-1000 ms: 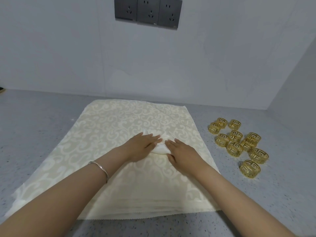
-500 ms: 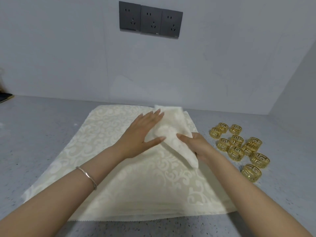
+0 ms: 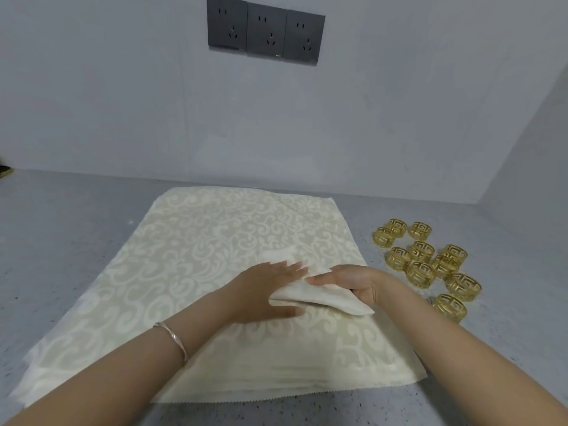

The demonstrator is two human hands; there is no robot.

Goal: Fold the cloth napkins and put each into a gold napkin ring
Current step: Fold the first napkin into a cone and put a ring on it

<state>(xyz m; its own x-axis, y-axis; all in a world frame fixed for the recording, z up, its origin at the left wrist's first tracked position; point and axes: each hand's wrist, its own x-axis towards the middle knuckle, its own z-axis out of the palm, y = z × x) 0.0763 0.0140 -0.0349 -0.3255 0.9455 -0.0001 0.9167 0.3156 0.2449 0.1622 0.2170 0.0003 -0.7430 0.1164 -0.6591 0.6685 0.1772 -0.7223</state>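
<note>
A small folded cream napkin (image 3: 319, 295) lies on top of a stack of cream damask napkins (image 3: 196, 256) spread flat on the grey counter. My left hand (image 3: 264, 290) presses flat on the folded napkin's left end, fingers together. My right hand (image 3: 353, 282) pinches its right part, thumb underneath and fingers on top. The napkin's far corner (image 3: 276, 256) sticks out beyond my left fingers. Several gold napkin rings (image 3: 424, 262) with a key pattern sit in a cluster just right of the stack.
The grey speckled counter (image 3: 61, 229) ends at a white wall behind and a side wall on the right. Three dark wall sockets (image 3: 266, 33) sit high on the back wall. A dark object (image 3: 4, 171) peeks in at the far left edge.
The folded napkin, raised and held between both hands half a second ago, is now lowered flat onto the stack, and both hands have come down and nearer with it.
</note>
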